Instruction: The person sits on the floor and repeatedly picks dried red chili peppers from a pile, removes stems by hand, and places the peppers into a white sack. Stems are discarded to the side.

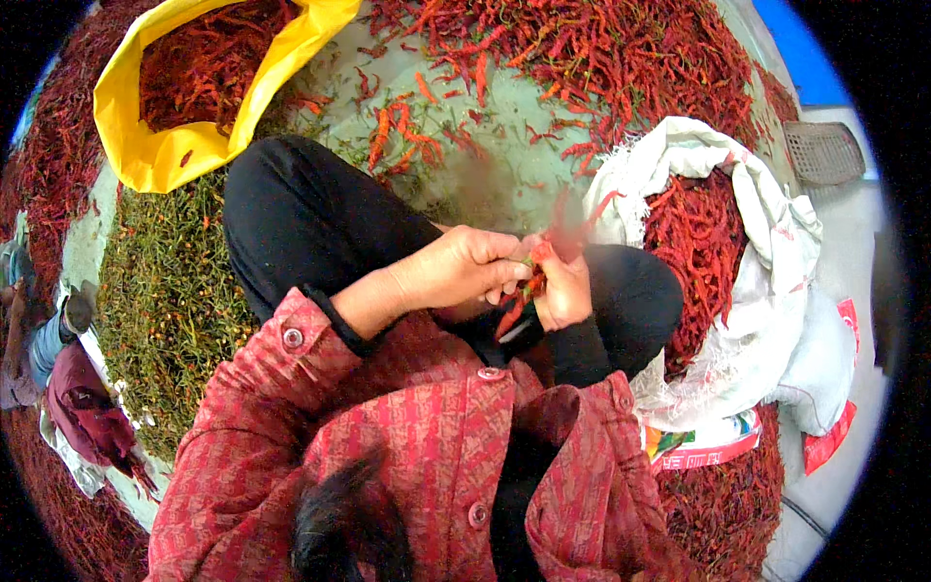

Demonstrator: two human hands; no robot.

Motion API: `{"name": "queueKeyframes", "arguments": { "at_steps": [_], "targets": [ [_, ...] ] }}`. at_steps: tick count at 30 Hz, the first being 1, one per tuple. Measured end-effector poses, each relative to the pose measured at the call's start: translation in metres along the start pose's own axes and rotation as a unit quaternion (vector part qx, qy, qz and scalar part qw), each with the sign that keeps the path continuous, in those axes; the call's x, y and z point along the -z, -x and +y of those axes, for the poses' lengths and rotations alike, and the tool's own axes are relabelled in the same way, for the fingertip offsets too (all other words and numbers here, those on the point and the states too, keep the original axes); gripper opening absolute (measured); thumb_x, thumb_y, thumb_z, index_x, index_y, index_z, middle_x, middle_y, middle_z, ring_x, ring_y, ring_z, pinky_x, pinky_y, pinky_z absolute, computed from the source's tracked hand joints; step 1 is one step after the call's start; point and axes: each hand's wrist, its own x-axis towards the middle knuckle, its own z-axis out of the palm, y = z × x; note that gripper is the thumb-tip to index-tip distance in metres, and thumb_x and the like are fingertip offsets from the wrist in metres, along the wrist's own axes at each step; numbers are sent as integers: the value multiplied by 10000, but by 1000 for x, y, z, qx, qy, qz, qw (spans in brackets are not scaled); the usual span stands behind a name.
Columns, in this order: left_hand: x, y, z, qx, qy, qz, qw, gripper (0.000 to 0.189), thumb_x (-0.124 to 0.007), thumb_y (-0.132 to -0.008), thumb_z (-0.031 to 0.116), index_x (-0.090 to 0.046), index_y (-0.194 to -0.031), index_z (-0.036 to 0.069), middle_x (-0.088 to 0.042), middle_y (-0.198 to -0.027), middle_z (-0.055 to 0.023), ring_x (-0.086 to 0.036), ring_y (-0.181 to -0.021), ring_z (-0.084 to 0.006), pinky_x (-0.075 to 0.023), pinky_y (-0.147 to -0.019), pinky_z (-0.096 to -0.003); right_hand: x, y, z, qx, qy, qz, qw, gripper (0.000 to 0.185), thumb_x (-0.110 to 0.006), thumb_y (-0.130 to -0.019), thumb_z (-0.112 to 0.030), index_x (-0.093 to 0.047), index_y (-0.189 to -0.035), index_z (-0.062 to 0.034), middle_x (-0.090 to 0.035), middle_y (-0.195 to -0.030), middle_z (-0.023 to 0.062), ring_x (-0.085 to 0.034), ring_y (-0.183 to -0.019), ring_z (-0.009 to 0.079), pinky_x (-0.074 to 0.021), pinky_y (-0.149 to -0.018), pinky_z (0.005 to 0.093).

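My right hand (567, 291) is closed around a small bunch of red chillies (513, 314), whose ends stick out below and above the fist. The upper ends are blurred. Against it, my left hand (458, 265) pinches a green chilli stem (526, 260) between thumb and forefinger. Both hands are over my crossed legs in black trousers (313, 218). Close to my right knee stands a white woven sack (782, 254) with its rim rolled down, holding red chillies (694, 254). Loose red chillies (400, 134) lie on the pale green sheet (509, 109) in front of me.
A large chilli heap (582, 51) spreads ahead. At the upper left stands an open yellow sack (120, 138) of chillies, near a pile of green stems (174, 291). Another person (84, 407) is at the far left. A plastic basket (825, 153) lies at the right.
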Motion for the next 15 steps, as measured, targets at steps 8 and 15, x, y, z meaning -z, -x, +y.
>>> {"name": "queueKeyframes", "arguments": {
  "at_steps": [8, 15],
  "targets": [
    [10, -5, 8, 37, -135, 80, 987, 219, -426, -877, 217, -516, -775, 46, -484, -577, 17, -450, -491, -52, -396, -467, -208, -1, -12, -20, 24, 10, -19, 999, 129, -592, -776, -123, -519, -842, -39, -555, -733, 34, -544, -677, 139, -450, -622, 267],
    [17, -10, -4, 5, -240, 54, 969, 248, -423, -870, 224, -458, -702, 45, -462, -540, 1, -452, -475, -78, -396, -456, -236, -1, -19, -7, -35, 32, -60, 997, 230, -641, -733, -90, -544, -933, -32, -571, -825, 16, -542, -735, 113, -443, -681, 253]
  ]
}}
